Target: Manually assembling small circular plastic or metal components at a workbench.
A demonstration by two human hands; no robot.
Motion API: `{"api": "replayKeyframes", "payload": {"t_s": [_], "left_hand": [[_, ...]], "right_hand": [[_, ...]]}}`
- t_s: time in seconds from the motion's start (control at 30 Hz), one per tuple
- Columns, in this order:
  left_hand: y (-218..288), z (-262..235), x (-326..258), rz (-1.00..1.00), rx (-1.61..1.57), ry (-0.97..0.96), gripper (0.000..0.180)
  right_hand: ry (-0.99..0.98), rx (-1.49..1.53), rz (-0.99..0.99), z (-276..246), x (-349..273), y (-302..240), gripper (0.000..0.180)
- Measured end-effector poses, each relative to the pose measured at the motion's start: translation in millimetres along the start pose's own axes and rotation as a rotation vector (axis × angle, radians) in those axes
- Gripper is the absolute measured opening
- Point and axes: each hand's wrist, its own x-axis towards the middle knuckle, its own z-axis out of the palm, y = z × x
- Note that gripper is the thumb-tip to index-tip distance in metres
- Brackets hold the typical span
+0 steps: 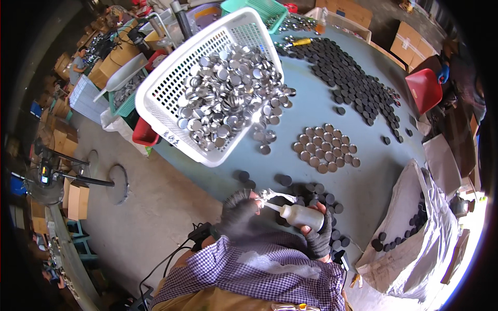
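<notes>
My right hand [317, 234], in a dark fingerless glove, grips a small white squeeze bottle [300, 216] whose thin nozzle points left. My left hand [239, 210], gloved too, is closed at the nozzle tip, pinching something small that I cannot make out. Both hands hover over the near edge of a round blue-grey table [311, 111]. Dark round caps [311, 192] lie on the table just beyond my hands. A white plastic basket [207, 78] full of shiny metal discs tilts on the table's left side, discs spilling from its right edge.
Metal discs [326, 147] sit in a neat cluster mid-table. Many dark caps [358, 85] cover the far right. A white sack [415, 233] holding dark caps stands at the right. A red scoop [424, 89], cardboard boxes and a green basket [259, 9] ring the table.
</notes>
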Motion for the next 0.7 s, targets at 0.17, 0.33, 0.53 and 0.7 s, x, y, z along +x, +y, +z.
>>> {"api": "replayKeyframes", "payload": {"t_s": [0.17, 0.33, 0.53, 0.7], "left_hand": [[-5, 6, -7, 0.022, 0.090, 0.104, 0.016], [5, 20, -9, 0.048, 0.279, 0.012, 0.016], [14, 26, -12, 0.477, 0.499, -0.117, 0.012], [8, 24, -6, 0.592, 0.689, -0.156, 0.020]], "right_hand": [[0.053, -0.047, 0.017, -3, -1, 1, 0.097], [0.013, -0.219, -0.014, -20, 0, 6, 0.098], [-0.049, 0.040, -0.089, -24, 8, 3, 0.092], [-0.035, 0.000, -0.158, -16, 2, -10, 0.091]]}}
